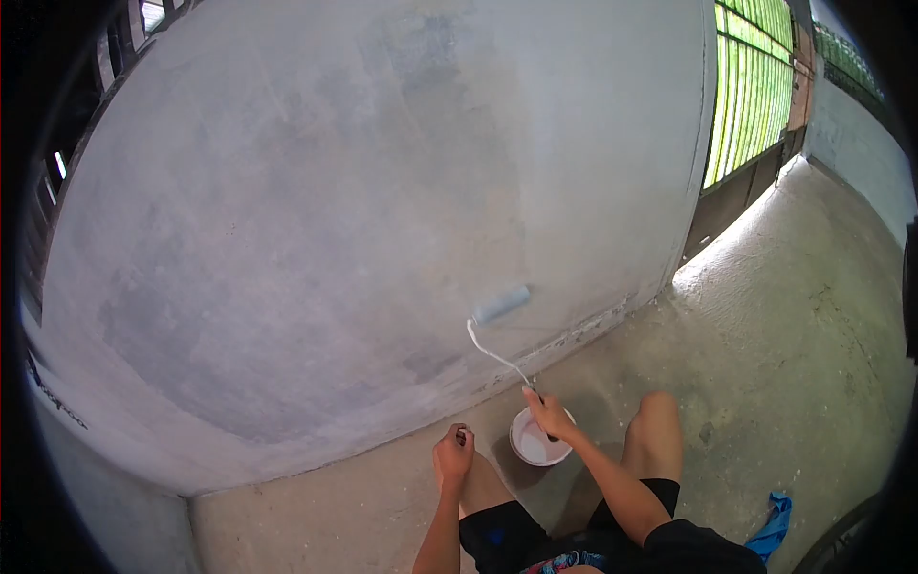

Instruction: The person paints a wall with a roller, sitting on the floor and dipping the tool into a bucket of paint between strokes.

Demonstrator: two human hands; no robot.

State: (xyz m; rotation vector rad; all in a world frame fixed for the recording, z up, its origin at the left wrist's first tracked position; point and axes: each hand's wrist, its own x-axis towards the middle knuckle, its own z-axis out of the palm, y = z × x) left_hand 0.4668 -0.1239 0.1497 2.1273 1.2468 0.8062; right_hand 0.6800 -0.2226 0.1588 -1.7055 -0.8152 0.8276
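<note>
My right hand (550, 417) is closed round the dark handle of a paint roller (502, 304). The roller's pale blue sleeve lies against the grey wall (373, 210), low down, and its white bent wire frame runs back to my grip. Beneath this hand, a round white bucket (532, 442) with pale paint in it stands on the floor; hand and handle cover part of its rim. My left hand (454, 452) rests at my left knee with its fingers curled in, and nothing shows in it.
The wall meets the concrete floor (746, 383) along a rough, chipped base. A barred metal gate (751, 91) stands beyond the wall's right end. A blue cloth (773, 526) lies at lower right, near a dark curved object (841, 540). My bent knees flank the bucket.
</note>
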